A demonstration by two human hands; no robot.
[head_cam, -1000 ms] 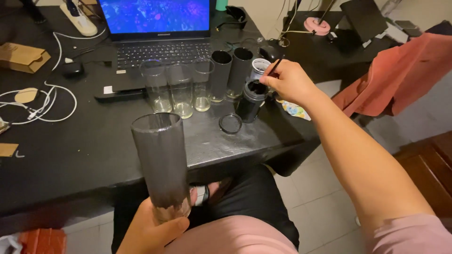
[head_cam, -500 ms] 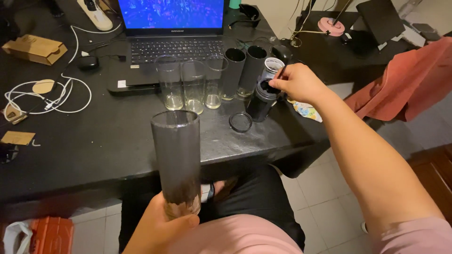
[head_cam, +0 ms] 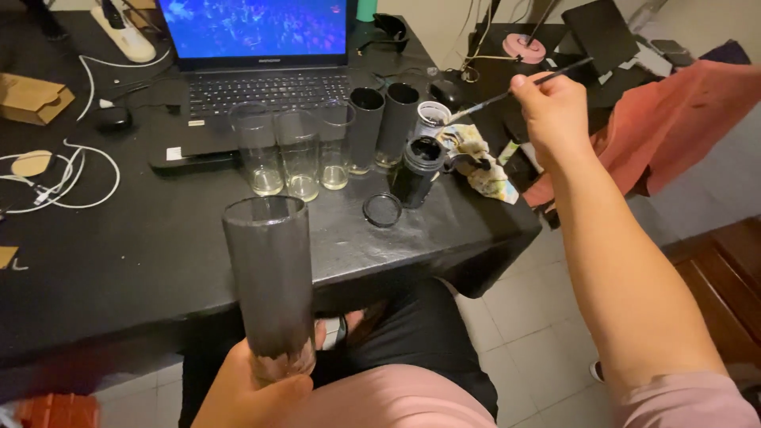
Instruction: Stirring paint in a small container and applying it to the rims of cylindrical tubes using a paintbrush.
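My left hand (head_cam: 252,392) grips the base of a tall glass (head_cam: 268,283) coated dark, held upright over my lap near the table's front edge. My right hand (head_cam: 552,108) is raised over the table's right end and pinches a thin paintbrush (head_cam: 507,95), whose tip points left toward a small white-rimmed jar (head_cam: 432,117). Below it stands an open black paint jar (head_cam: 420,168), with its round lid (head_cam: 383,210) lying flat beside it. Three clear glasses (head_cam: 297,154) and two dark-painted glasses (head_cam: 382,123) stand in a row in front of the laptop.
An open laptop (head_cam: 261,55) sits at the back of the black table (head_cam: 119,254). A stained rag (head_cam: 479,158) lies by the jars. White cables (head_cam: 55,174), a cardboard box (head_cam: 28,97) and a mouse (head_cam: 112,117) lie left. A reddish cloth (head_cam: 674,119) hangs right.
My right hand has lifted from the black jar, rising up and to the right with the brush. The dark glass in my left hand stays upright, almost unmoved.
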